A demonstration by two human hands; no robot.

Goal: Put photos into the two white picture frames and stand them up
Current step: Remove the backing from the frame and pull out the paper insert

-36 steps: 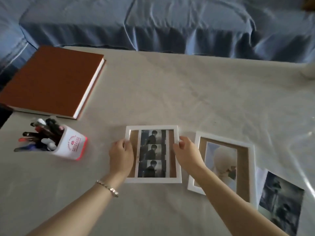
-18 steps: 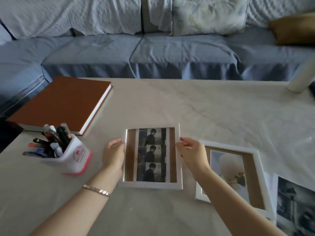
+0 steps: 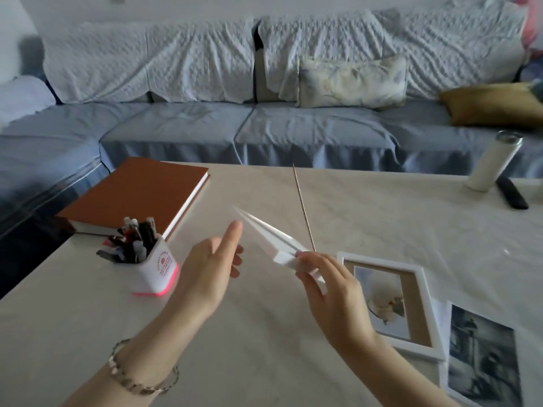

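Head view: right hand (image 3: pixel 332 292) pinches the near corner of a white picture frame (image 3: pixel 270 233), thumb and fingers curled round the thick rim. The frame is lifted off the table (image 3: pixel 367 218), seen edge-on as a long, narrow white wedge pointing away and to the left. A thin brown strip (image 3: pixel 302 204), also edge-on, rises from the frame beside the fingertips. Left hand (image 3: pixel 205 268) is open and holds nothing, index finger straight and just beside the frame's far end; contact cannot be told. A metal link bracelet (image 3: pixel 141 377) circles the left wrist. The second white frame (image 3: pixel 382 259) lies flat on the table just right of the right hand, with a tan mat and a pale photo (image 3: pixel 385 301) inside. A loose black-and-white print (image 3: pixel 482 356) lies just beside it, nearer the right edge. The table surface is pale with faint marble-like veining. To the left stands a white pen cup (image 3: pixel 161 268) with a glowing red base, packed with pens, and behind it a flat rust-brown hardcover book (image 3: pixel 138 192). At the far right stands a white cylindrical bottle (image 3: pixel 493 163) with a metal cap, a black remote (image 3: pixel 509 192) next to it. Behind is a blue sofa (image 3: pixel 264 133) draped in white quilted covers.
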